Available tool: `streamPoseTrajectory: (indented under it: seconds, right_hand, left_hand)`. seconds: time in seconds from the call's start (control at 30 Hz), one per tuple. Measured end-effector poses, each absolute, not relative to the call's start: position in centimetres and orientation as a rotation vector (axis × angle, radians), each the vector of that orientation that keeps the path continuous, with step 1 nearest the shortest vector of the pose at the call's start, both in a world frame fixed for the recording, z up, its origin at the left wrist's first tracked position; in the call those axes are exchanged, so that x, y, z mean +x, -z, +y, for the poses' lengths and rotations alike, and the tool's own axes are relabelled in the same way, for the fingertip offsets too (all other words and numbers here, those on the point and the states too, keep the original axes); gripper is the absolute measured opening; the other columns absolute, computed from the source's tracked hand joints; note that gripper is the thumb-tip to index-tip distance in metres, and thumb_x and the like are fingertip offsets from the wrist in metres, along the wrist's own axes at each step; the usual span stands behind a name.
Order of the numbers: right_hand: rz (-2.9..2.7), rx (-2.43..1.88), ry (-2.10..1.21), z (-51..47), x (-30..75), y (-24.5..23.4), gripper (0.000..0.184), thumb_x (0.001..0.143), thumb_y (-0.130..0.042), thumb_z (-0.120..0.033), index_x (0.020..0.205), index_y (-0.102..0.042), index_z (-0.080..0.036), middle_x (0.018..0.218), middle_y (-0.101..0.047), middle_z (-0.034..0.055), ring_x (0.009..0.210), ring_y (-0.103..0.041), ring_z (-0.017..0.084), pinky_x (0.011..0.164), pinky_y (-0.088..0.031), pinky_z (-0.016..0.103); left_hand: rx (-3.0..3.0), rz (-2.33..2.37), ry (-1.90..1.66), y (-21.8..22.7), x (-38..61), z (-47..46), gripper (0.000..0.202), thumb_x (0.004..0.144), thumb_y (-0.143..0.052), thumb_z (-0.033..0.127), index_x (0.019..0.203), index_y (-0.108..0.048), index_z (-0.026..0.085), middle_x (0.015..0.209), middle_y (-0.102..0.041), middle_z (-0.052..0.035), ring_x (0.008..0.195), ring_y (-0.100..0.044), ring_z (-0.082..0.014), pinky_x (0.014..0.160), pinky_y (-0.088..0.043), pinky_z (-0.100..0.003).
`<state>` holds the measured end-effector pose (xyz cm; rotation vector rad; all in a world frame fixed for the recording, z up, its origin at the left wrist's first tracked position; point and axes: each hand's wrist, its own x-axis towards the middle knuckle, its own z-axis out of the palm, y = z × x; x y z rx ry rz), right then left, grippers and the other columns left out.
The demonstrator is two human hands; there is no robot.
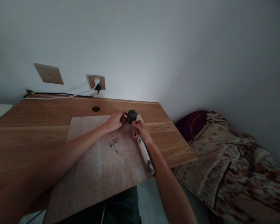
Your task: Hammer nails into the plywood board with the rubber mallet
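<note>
My right hand [142,130] is wrapped round a hammer [143,152], high on its worn, white-painted handle. The dark hammer head [132,116] is just above the far right part of a pale wooden board [88,174]. Close to the left of the head, my left hand [116,121] is pinched at the board's surface; what its fingertips hold is hidden. Several loose nails [114,143] lie in a small heap on the board, nearer to me than my left hand.
The board lies on a wooden desk [175,146] and overhangs its front edge. A round cable hole [96,109] is behind the board. Cables [60,97] run along the wall to a socket [102,82]. A bed with a patterned cover [214,155] stands right.
</note>
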<state>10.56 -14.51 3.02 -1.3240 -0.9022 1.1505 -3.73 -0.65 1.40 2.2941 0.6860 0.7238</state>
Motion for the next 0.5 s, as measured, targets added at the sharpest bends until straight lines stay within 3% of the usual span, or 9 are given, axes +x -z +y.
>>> streamPoseTrajectory:
  seconds: [0.27,0.5]
  right_hand:
    - [-0.965,-1.448,-1.076,-14.5,10.9,-2.7,0.039,0.079,-0.066,-0.060,0.085,-0.054,-0.023,0.046,-0.053,-0.0069,0.034,-0.048,0.014,0.035,-0.033,0.024]
    - [-0.959,-1.580,-1.172,-14.8,10.7,-4.5,0.027,0.091,-0.059,-0.048,0.091,-0.059,-0.020,0.055,-0.058,-0.0058,0.041,-0.056,0.015,0.038,-0.042,0.025]
  left_hand:
    - [2.280,0.660,-0.743,-1.1,-3.6,-0.5,0.042,0.075,-0.064,0.004,0.115,-0.071,0.015,0.092,-0.081,-0.0044,0.081,-0.076,-0.0196,0.077,-0.057,-0.029]
    - [2.282,0.647,-0.755,-0.8,-3.6,-0.5,0.042,0.076,-0.064,0.000,0.115,-0.071,0.015,0.092,-0.080,-0.0054,0.081,-0.075,-0.0191,0.075,-0.056,-0.027]
